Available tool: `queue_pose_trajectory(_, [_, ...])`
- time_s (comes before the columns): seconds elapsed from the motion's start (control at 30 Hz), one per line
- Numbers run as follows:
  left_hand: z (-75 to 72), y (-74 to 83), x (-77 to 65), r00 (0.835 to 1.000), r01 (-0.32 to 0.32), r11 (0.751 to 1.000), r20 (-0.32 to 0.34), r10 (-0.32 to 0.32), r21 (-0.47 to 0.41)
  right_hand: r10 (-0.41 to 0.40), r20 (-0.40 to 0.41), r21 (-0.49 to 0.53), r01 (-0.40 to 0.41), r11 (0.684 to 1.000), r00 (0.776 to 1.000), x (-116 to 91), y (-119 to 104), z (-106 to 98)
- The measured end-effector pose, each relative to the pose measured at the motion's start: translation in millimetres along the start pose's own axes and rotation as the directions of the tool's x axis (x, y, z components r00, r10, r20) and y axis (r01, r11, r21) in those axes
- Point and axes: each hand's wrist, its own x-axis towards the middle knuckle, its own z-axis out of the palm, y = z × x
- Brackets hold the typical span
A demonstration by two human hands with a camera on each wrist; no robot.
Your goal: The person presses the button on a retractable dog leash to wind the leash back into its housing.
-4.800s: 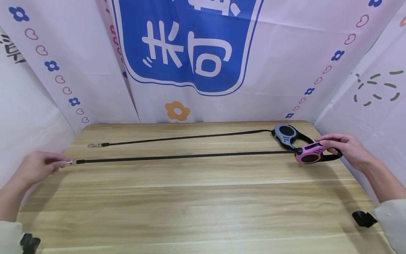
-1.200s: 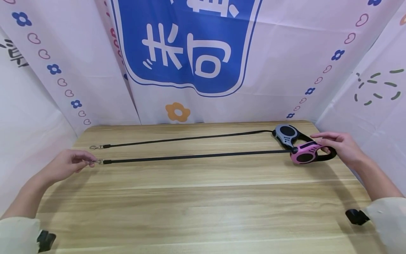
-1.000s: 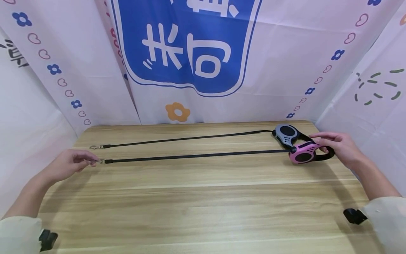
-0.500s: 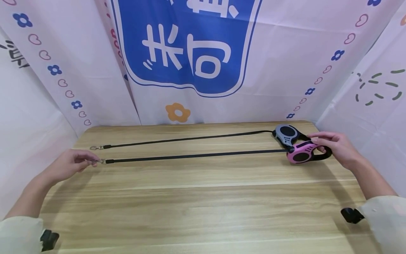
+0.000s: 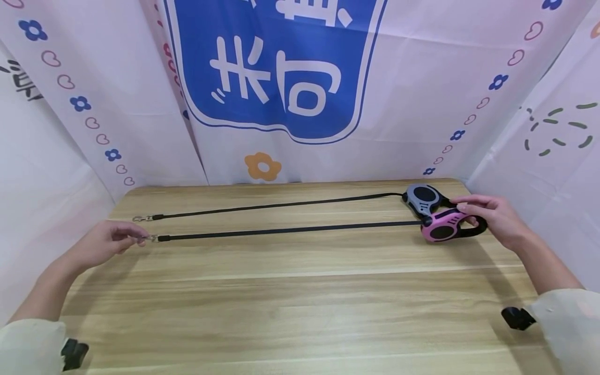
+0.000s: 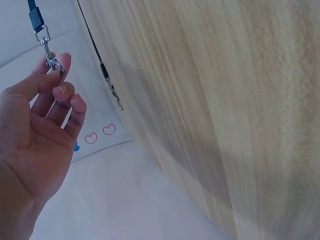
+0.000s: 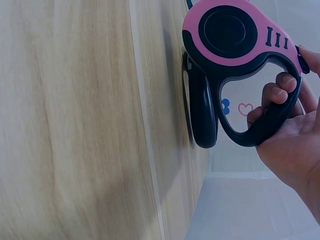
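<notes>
Left hand (image 5: 104, 242) pinches clip (image 6: 47, 51), right hand (image 5: 501, 220) grips pink leash (image 5: 441, 229), grey leash (image 5: 423, 196) just behind.

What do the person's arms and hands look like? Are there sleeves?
Yes! The left sleeve and right sleeve are pale off-white. Small black gadgets poke out beside both sleeves. The left hand and right hand are bare, with no gloves.

Can count two retractable leashes, one pink leash (image 5: 442, 227) and one grey leash (image 5: 424, 196); two black tapes, near tape (image 5: 290, 230) and far tape (image 5: 281, 205); two metal snap hooks, near hook (image 6: 47, 52) and far hook (image 6: 113, 93). Also makes two grips, left grip (image 5: 105, 244) and right grip (image 5: 503, 221), and one wooden counter (image 5: 300, 312). Seems to include two wrist cameras, left camera (image 5: 74, 354) and right camera (image 5: 517, 318), too dark to be certain.
</notes>
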Motion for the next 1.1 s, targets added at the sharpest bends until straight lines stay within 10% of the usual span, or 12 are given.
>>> queue_pose_trajectory(1.1, [6.8, 5.8, 7.0, 1.000, -0.004, 1.000, 0.003, 0.004, 0.018, -0.017, 0.018, -0.052, 0.018, 0.999, 1.000, 7, -5, 19])
